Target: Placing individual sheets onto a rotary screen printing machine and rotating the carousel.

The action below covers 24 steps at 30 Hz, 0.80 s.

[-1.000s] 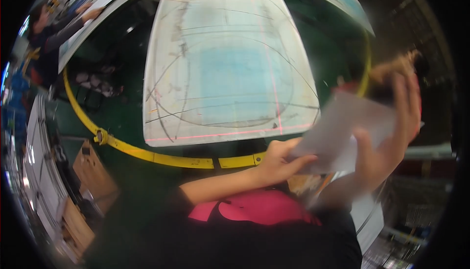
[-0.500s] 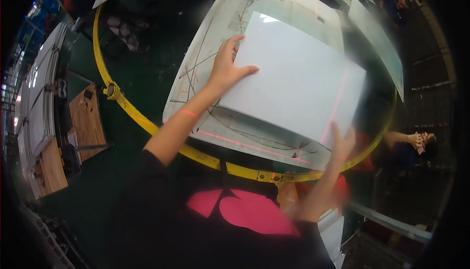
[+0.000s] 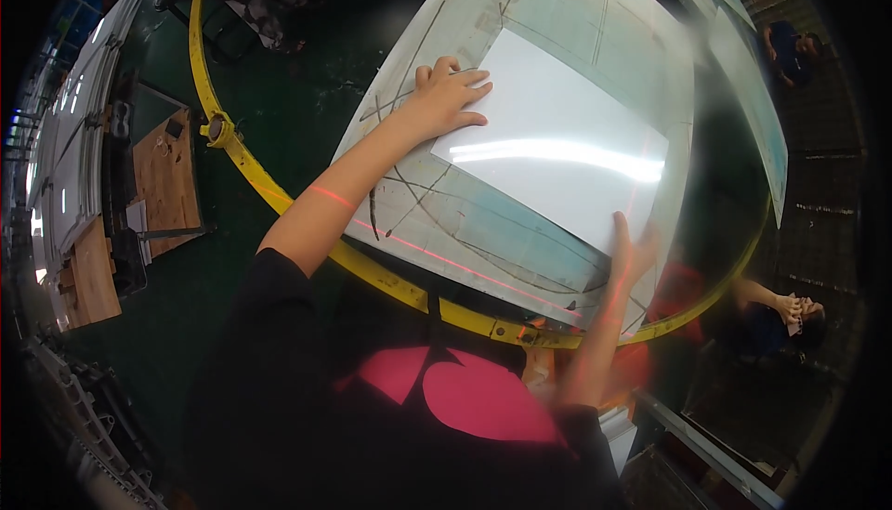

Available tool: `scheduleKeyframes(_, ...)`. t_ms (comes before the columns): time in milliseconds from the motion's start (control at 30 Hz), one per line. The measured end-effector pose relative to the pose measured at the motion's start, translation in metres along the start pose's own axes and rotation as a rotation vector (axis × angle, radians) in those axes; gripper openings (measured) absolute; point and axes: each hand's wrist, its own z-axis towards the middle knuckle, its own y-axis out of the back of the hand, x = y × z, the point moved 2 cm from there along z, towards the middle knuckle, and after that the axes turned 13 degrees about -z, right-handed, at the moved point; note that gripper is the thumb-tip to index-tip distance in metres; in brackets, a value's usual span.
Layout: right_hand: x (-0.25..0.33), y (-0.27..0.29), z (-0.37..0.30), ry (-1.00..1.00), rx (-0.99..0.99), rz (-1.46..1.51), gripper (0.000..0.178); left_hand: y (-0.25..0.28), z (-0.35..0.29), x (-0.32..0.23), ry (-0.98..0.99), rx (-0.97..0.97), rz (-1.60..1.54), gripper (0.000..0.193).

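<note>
Change since earlier frames: we see that our left hand (image 3: 446,97) has slid with the white sheet (image 3: 557,152) toward the far side of the board; a second ago the sheet was lifted in the air, and it now lies flat.

Left hand: spread flat, fingers wide, palm pressing the sheet's near-left corner onto the board; it grips nothing.

Right hand (image 3: 632,250): blurred, fingers extended and resting at the sheet's near-right edge; we judge it to be pressing or nudging, not clasping.

White sheet: a glossy white rectangle lying flat on the marked board (image 3: 446,222), skewed relative to the board's edges, with a bright band of glare across its middle.

Marked board: a pale panel covered in drawn lines and arcs, seated inside a yellow ring frame (image 3: 279,199).

Red laser line (image 3: 446,264): a thin red line that runs over our left forearm and along the board just nearer to us than the sheet's near edge, apart from it.

Progress: we judge that the sheet is laid down and held at two corners; final squaring against the board's lines or the laser appears to remain, since the edges are not yet parallel to either.

Surroundings: wooden boards (image 3: 167,176) lie on the dark green floor at left; another person (image 3: 790,310) is at lower right, well apart from the board.
</note>
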Motion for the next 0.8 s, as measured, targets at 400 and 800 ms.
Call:
scheduleKeyframes(400,-0.021,-0.008,0.005,0.032,-0.032,-0.231,0.059,0.009,-0.012,-0.012,0.0,0.031,0.062,0.077)
scheduleKeyframes(800,-0.021,-0.009,0.002,-0.009,-0.027,-0.188,0.062,0.005,-0.013,-0.007,-0.008,-0.001,0.051,0.078)
